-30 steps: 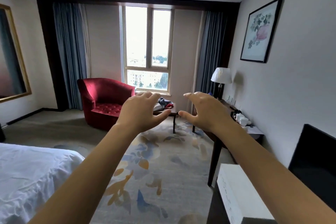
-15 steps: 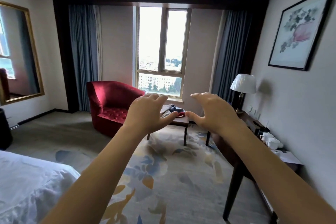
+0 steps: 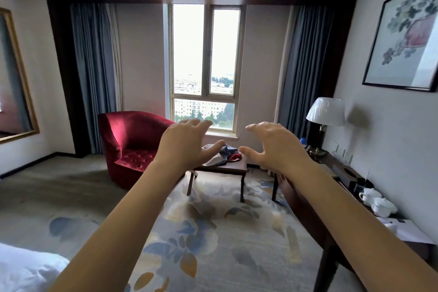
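Both my arms are stretched out in front of me at chest height, palms down. My left hand [image 3: 187, 144] and my right hand [image 3: 275, 144] hover side by side with relaxed, slightly bent fingers, thumbs pointing at each other, and neither holds anything. Far beyond them a small dark wooden side table [image 3: 233, 168] stands below the window, with a crumpled heap of blue, grey and red clothes [image 3: 227, 154] on top. My hands partly cover the heap's left edge in the picture but are well short of it.
A red armchair [image 3: 132, 144] stands left of the side table. Along the right wall runs a dark desk [image 3: 341, 173] with a lamp [image 3: 326, 114], white teacups [image 3: 379, 204] and papers. A white bed corner [image 3: 26, 270] is at bottom left. Patterned carpet [image 3: 213, 232] lies between.
I have walked forward into the room: the armchair, side table and window are nearer and larger, and the bed has slid down out of view. My hands kept the same raised, empty pose.
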Action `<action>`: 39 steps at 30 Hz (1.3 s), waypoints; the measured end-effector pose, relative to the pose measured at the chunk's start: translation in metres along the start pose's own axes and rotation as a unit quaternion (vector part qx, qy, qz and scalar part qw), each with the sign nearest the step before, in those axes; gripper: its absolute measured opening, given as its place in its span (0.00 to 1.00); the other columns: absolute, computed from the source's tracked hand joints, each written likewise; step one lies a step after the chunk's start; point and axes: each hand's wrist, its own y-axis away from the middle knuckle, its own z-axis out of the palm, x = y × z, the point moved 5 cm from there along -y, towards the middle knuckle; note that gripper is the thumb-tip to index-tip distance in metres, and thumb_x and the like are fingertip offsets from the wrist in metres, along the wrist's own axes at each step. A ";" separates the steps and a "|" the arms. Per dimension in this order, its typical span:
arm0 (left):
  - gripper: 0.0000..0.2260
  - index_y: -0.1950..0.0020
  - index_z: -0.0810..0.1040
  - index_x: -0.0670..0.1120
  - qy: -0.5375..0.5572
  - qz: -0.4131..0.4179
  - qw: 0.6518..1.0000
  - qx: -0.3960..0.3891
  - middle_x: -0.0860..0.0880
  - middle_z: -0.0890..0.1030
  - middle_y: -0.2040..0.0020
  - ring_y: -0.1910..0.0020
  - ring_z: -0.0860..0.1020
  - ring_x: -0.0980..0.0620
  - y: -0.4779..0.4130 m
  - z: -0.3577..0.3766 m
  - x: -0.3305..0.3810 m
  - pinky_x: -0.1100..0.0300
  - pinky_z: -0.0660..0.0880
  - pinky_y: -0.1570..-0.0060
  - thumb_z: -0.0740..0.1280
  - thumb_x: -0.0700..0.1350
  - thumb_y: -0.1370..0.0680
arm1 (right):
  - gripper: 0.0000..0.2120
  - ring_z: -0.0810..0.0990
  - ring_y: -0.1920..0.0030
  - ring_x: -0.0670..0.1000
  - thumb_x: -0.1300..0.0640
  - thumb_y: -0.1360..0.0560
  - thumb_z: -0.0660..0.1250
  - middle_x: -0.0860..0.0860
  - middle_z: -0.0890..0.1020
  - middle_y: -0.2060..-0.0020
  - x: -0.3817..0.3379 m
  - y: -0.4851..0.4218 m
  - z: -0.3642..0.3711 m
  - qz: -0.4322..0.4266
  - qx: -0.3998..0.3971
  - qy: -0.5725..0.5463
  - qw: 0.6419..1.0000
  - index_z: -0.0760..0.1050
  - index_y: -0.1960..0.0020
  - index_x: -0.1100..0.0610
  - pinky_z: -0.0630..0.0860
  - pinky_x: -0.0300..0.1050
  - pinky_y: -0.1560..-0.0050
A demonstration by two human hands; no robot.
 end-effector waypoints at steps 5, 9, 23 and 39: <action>0.33 0.31 0.69 0.52 0.011 0.017 1.000 -0.012 0.51 0.78 0.39 0.40 0.75 0.50 -0.068 0.058 -0.035 0.52 0.72 0.45 0.48 0.70 0.27 | 0.32 0.72 0.35 0.51 0.31 0.27 0.57 0.49 0.75 0.36 0.025 -0.076 0.049 0.014 -0.003 -0.005 1.000 0.66 0.30 0.48 0.68 0.52 0.33; 0.34 0.31 0.69 0.53 -0.001 0.026 0.999 -0.021 0.52 0.79 0.41 0.41 0.75 0.51 -0.123 0.107 -0.062 0.53 0.73 0.46 0.47 0.71 0.29 | 0.32 0.71 0.35 0.50 0.31 0.28 0.58 0.48 0.75 0.36 0.049 -0.129 0.089 0.027 0.007 -0.014 1.000 0.66 0.30 0.48 0.67 0.52 0.32; 0.30 0.35 0.73 0.53 -0.004 0.009 0.999 -0.033 0.51 0.79 0.41 0.41 0.76 0.51 -0.278 0.268 -0.118 0.53 0.74 0.46 0.51 0.70 0.27 | 0.32 0.71 0.33 0.50 0.31 0.28 0.57 0.49 0.76 0.36 0.145 -0.298 0.221 0.018 -0.005 0.000 1.000 0.67 0.31 0.49 0.64 0.56 0.30; 0.31 0.34 0.71 0.52 -0.028 -0.016 0.999 -0.024 0.50 0.79 0.42 0.44 0.77 0.50 -0.472 0.435 -0.147 0.54 0.74 0.47 0.51 0.70 0.27 | 0.31 0.69 0.32 0.49 0.31 0.27 0.57 0.48 0.76 0.35 0.285 -0.484 0.352 -0.008 -0.007 -0.023 1.000 0.69 0.32 0.50 0.59 0.55 0.27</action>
